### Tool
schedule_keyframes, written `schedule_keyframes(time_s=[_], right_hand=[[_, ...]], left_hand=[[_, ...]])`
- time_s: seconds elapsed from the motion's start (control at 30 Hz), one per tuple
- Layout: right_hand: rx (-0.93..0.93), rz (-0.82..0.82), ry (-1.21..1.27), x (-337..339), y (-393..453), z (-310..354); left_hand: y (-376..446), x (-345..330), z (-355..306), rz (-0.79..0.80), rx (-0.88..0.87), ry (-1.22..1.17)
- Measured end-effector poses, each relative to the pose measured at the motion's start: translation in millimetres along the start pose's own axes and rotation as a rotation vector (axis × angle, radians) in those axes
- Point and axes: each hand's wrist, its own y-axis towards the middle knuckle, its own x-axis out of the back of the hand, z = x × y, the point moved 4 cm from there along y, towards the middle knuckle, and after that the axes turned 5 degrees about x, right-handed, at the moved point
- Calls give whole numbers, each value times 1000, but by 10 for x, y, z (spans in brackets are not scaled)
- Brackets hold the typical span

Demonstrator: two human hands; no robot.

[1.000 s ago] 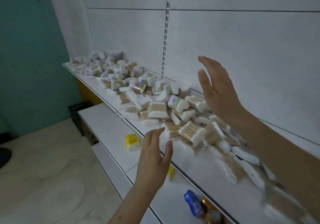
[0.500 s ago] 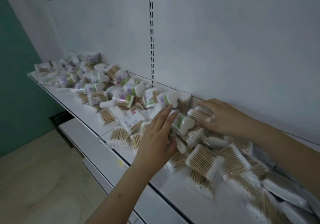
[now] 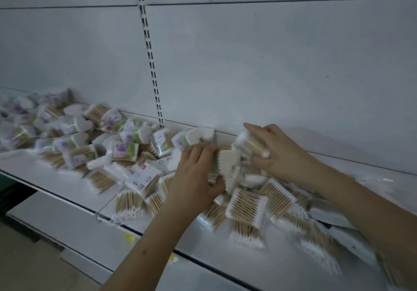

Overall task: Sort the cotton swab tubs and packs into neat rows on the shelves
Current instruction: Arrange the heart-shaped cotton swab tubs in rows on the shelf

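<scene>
On shelf (image 3: 74, 191): our hands, raised a second ago, now work the pile.
Left hand (image 3: 196, 178): fingers curled round green-banded tub (image 3: 225, 160).
Right hand (image 3: 279, 153): pinching swab pack (image 3: 250, 143).
Rows: unstarted; sorting begins.

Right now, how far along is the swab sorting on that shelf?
Barely started. No neat row shows yet: tubs and packs lie in a loose pile along the shelf. In hand: the left hand grips a green-labelled tub, and the right hand holds a pack near the back wall. Left: nearly the whole pile, including the flat packs at the front.
</scene>
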Motion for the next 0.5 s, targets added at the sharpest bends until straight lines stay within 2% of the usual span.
schedule_keyframes(time_s=[0.1, 0.27, 0.4, 0.5], right_hand=[[-64, -65, 12, 175, -185, 58], [-144, -178, 88, 368, -603, 125], [-194, -275, 240, 470, -1108, 226], [-245, -390, 415, 525, -1586, 282]], left_hand=[[-50, 91, -168, 65, 96, -315], [-259, 78, -473, 227, 128, -639], [-434, -26, -718, 422, 218, -957], [-552, -221, -893, 550, 265, -1061]])
